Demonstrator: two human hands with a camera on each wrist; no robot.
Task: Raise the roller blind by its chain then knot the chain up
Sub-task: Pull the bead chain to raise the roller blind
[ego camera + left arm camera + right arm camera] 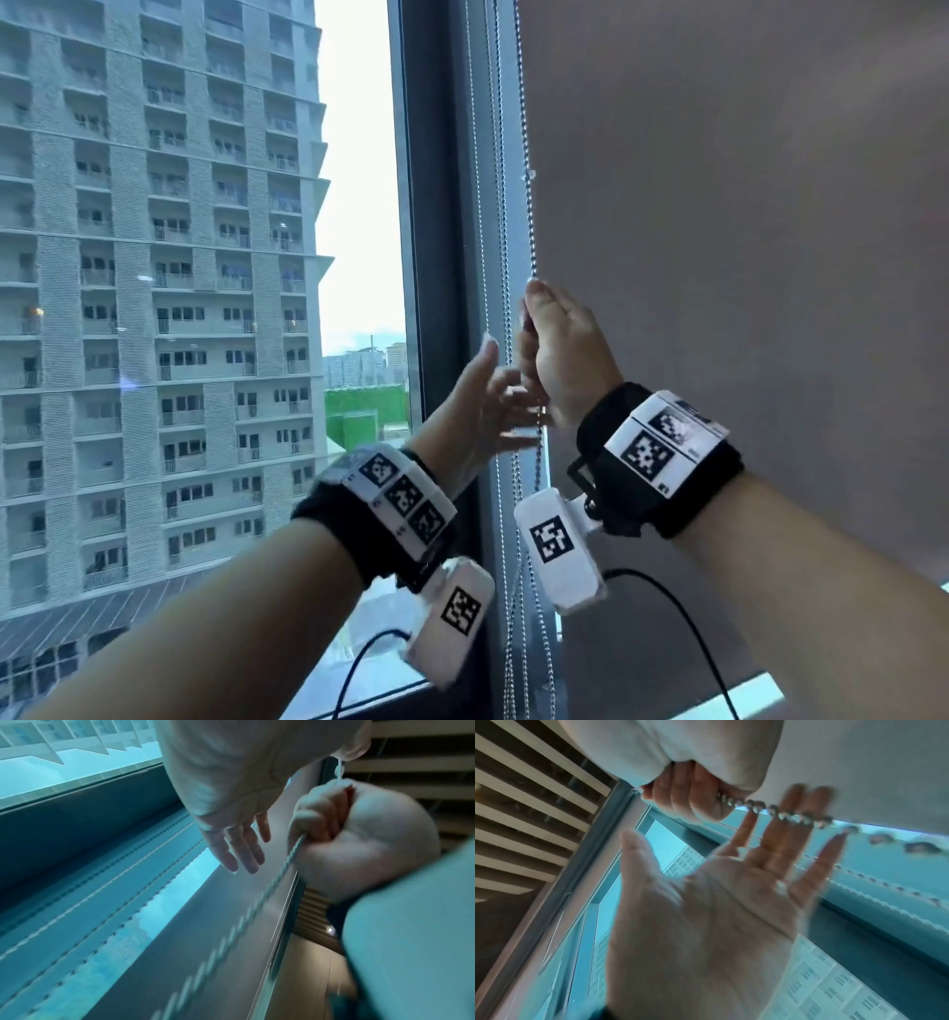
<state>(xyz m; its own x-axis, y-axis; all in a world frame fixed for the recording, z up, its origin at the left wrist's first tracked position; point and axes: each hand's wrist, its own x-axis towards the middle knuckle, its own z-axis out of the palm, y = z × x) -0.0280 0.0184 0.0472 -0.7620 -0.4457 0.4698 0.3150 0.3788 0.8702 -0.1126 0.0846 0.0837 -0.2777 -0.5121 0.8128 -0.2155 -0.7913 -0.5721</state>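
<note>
A grey roller blind point(744, 205) covers the right window pane, and its lower edge shows near the bottom right. Along its left edge hangs the metal bead chain point(529, 216), with a clear connector a little above my hands. My right hand point(552, 349) grips the front strand in a fist, thumb on top; the right wrist view shows the fingers point(687, 799) curled round the chain point(770, 810). Just left of it and slightly lower, my left hand point(500, 395) is open with spread fingers point(770, 841) and holds nothing. The fist point(347, 841) and the blurred chain point(257, 902) also show in the left wrist view.
Other bead strands point(500, 205) hang beside the dark window mullion point(436, 205). The left pane point(205, 257) is uncovered and looks onto a high-rise building. Black cables point(683, 616) trail from the wrist cameras. A slatted ceiling point(526, 801) is overhead.
</note>
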